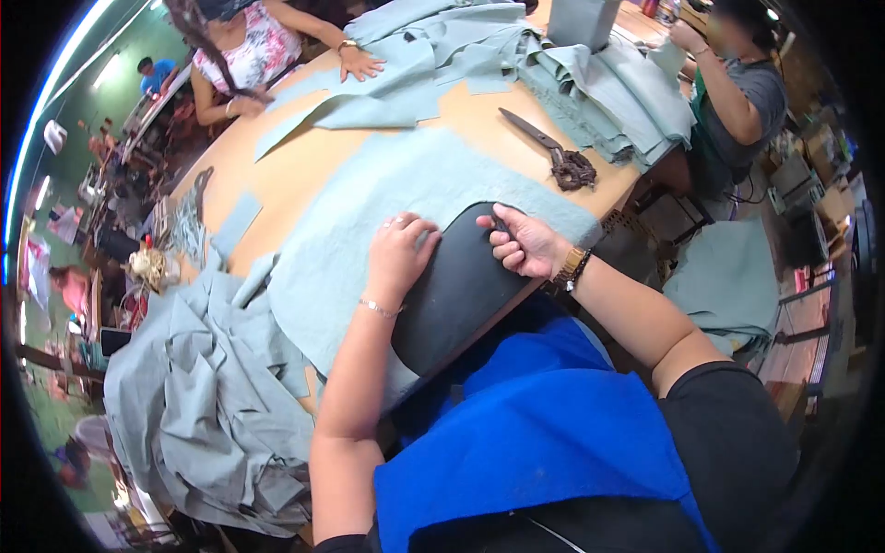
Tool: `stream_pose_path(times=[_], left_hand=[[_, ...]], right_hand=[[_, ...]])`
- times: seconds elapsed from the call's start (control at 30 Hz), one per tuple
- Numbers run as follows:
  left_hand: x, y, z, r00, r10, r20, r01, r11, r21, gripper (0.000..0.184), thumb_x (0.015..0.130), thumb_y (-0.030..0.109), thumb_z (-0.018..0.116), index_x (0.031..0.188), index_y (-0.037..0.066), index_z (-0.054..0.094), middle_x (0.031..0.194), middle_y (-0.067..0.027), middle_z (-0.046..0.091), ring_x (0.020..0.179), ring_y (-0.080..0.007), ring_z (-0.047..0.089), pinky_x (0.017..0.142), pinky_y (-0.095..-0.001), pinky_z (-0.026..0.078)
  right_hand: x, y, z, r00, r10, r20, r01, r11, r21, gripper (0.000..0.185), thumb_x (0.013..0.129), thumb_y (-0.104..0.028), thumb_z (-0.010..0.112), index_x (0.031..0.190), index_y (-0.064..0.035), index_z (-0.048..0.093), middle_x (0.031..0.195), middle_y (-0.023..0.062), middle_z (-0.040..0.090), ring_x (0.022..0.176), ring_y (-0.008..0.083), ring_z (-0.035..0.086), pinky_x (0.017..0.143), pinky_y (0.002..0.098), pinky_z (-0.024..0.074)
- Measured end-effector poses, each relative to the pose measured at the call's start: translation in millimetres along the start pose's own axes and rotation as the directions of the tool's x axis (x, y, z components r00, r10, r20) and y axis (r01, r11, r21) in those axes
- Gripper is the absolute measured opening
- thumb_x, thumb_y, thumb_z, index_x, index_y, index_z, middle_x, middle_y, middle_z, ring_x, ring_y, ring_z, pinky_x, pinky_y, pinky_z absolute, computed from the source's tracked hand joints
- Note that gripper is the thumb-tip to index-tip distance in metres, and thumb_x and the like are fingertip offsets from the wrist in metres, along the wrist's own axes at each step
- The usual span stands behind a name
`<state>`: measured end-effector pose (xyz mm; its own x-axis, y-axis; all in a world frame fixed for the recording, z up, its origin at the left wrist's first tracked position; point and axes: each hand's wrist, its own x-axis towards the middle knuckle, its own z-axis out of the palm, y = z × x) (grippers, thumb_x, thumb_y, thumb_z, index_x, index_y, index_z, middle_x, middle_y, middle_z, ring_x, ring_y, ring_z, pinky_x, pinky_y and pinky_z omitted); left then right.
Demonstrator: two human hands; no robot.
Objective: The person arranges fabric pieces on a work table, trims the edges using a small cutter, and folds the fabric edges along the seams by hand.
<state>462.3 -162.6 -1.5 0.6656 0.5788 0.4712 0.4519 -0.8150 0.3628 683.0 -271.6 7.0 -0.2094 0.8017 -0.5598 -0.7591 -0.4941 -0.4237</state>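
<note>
A dark flat template (461,276) with a rounded corner lies on a large pale green sheet (369,212) at the table's near edge. My left hand (401,253) rests at the template's left side, its fingers bent and close together; whether they grip anything is hidden. At the template's upper right edge is my right hand (525,241), closed around a small dark tool (499,219). Only a bit of that tool shows, so its kind is unclear.
Large scissors (553,152) with wrapped handles lie beyond the sheet. Crumpled green cloth (212,396) hangs at the left, and stacked cloth (599,92) sits at the back right. One person's hand (359,63) rests on far cloth; another person (737,92) stands at the right.
</note>
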Motion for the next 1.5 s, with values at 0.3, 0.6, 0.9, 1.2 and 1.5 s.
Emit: stream_pose_path(times=[0.3, 0.6, 0.9, 1.2, 1.5], left_hand=[[-21, 0, -6, 0.964, -0.219, -0.151, 0.201, 0.972, -0.123, 0.011, 0.087, 0.017, 0.067, 0.084, 0.007, 0.066, 0.086, -0.0067, 0.066, 0.081, -0.0273, 0.061, 0.071, -0.0376, 0.048], [-23, -1, -5, 0.941, -0.294, -0.168, 0.256, 0.943, -0.213, 0.012, 0.09, 0.018, 0.065, 0.088, 0.006, 0.065, 0.089, -0.0071, 0.066, 0.082, -0.0267, 0.062, 0.072, -0.0365, 0.049], [-23, -2, -6, 0.949, -0.267, -0.168, 0.233, 0.952, -0.198, 0.012, 0.09, 0.017, 0.064, 0.089, 0.005, 0.065, 0.088, -0.0095, 0.065, 0.083, -0.0276, 0.062, 0.073, -0.0369, 0.049], [-21, 2, -7, 0.96, -0.244, -0.138, 0.202, 0.944, -0.262, 0.01, 0.091, 0.011, 0.063, 0.09, 0.002, 0.064, 0.085, -0.0114, 0.063, 0.079, -0.0262, 0.062, 0.072, -0.0346, 0.048], [-19, -11, -27, 0.924, -0.358, 0.134, 0.379, 0.817, -0.434, 0.02, 0.091, 0.015, 0.063, 0.105, 0.0, 0.065, 0.097, -0.0136, 0.066, 0.089, -0.026, 0.065, 0.079, -0.0323, 0.05]], right_hand=[[21, -1, 12, 0.982, 0.17, 0.086, -0.165, 0.984, -0.064, 0.037, 0.103, -0.043, 0.042, 0.113, -0.0091, 0.052, 0.066, -0.0058, 0.037, 0.05, 0.0015, 0.031, 0.038, 0.014, 0.0259], [31, 10, 22, 0.997, 0.072, 0.019, -0.073, 0.995, 0.064, 0.033, 0.103, -0.039, 0.042, 0.11, -0.0085, 0.052, 0.066, -0.0053, 0.038, 0.047, 0.0014, 0.031, 0.036, 0.0139, 0.0253], [27, 16, 19, 0.994, 0.08, 0.079, -0.083, 0.996, 0.041, 0.034, 0.102, -0.042, 0.043, 0.109, -0.0097, 0.049, 0.065, -0.0048, 0.04, 0.048, 0.0026, 0.03, 0.038, 0.0155, 0.0249], [32, 20, 22, 0.997, 0.039, 0.064, -0.038, 0.999, -0.016, 0.033, 0.101, -0.044, 0.045, 0.106, -0.0124, 0.052, 0.067, -0.0052, 0.042, 0.049, 0.0032, 0.031, 0.039, 0.0167, 0.0257], [20, 20, 25, 0.997, -0.03, 0.071, 0.046, 0.971, -0.233, 0.034, 0.103, -0.042, 0.042, 0.109, -0.0092, 0.051, 0.066, -0.0051, 0.038, 0.05, 0.0036, 0.027, 0.04, 0.0184, 0.0242]])
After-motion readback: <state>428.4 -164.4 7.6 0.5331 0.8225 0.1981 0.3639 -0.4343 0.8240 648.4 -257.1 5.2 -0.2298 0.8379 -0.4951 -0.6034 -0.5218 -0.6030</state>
